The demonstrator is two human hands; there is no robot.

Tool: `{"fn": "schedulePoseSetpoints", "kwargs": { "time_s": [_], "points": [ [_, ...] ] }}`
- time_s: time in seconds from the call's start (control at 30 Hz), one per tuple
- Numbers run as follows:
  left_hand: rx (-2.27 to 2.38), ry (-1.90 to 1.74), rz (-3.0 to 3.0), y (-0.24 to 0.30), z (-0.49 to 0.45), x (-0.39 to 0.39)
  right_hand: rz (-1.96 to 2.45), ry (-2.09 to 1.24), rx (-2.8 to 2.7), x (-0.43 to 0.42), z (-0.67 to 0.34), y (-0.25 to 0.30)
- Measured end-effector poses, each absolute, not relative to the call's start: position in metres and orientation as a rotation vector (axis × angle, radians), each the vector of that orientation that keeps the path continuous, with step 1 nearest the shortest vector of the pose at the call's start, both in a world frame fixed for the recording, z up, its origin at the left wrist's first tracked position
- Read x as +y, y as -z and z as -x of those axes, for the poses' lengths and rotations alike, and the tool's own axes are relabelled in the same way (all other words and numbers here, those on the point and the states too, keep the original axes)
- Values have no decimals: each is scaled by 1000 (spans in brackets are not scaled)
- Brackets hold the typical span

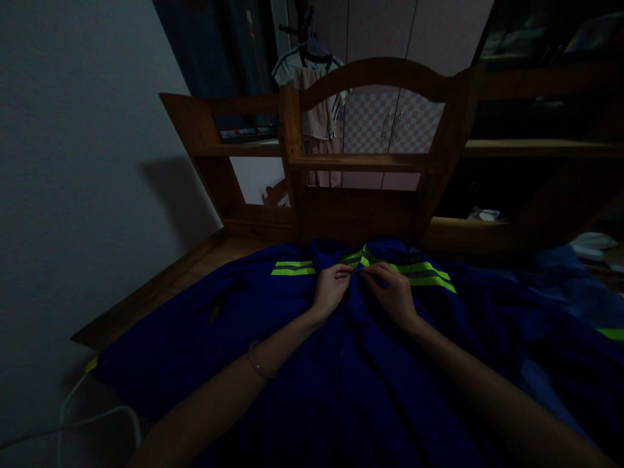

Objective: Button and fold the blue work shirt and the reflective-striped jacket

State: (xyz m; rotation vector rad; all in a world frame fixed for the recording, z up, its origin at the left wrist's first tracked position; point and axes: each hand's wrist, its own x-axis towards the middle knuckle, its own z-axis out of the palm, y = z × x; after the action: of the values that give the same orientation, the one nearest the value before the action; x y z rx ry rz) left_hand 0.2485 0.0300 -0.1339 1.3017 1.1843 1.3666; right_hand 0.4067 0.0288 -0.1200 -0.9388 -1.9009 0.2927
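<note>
We're pinching the blue jacket (273, 315) with our left hand (332, 289) and right hand (394, 296), fingers (344, 268) closed on cloth, probably to line up its front.

Both arms are stretched forward from the lower part of the frame. The left forearm (214, 408) is slanted up and rightward from the bottom edge, left of centre; the right forearm (492, 387) is slanted up and leftward from the lower right corner. The two wrists are brought inward, so that the left grip (332, 287) and the right grip (394, 294) are turned toward each other near the middle of the frame. In each, the fingers are bent and drawn together in a pinch. The fingertips are held close across a narrow gap.
</note>
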Motion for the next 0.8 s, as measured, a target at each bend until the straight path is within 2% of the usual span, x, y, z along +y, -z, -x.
{"fn": "schedulePoseSetpoints", "kwargs": {
  "time_s": [0.23, 0.57, 0.8],
  "points": [
    [1090, -1375, -1100, 131, -250, 26, 954, -296, -1915, 29, -407, 120],
    [1141, -1365, -1137, 134, -248, 25, 943, -299, -1980, 30, -405, 122],
    [1153, -1383, -1043, 137, -249, 28, 976, -489, -1895, 34, -406, 127]
  ]
}}
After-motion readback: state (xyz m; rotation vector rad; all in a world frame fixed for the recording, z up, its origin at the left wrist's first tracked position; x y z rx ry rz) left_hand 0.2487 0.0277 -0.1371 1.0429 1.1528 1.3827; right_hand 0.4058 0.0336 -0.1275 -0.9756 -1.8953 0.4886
